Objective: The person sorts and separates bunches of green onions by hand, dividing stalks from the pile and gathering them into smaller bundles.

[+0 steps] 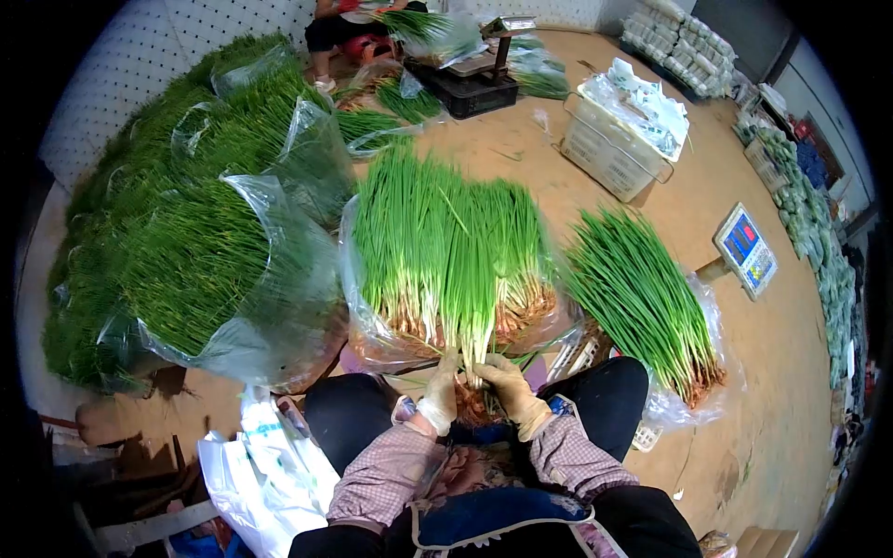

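Note:
My left hand (439, 394), in a pale glove, is closed around the white lower stems of a few spring onions (473, 325). From the other side my right hand (512, 389), gloved too, grips stems of the same bunch just above the reddish roots. The green leaves point away from me, over a larger pile of spring onions (400, 242) lying on a clear plastic sheet (372, 337). On my right another heap of spring onions (642, 293) rests over a scale, its roots towards me. My fingertips are partly hidden among the stems.
Tall plastic bags (298, 307) of spring onions crowd the left. White plastic bags (265, 456) lie by my left knee. A scale display (746, 251) and a crate (619, 144) stand right. Behind, a person (358, 28) sits beside a black platform scale (465, 88).

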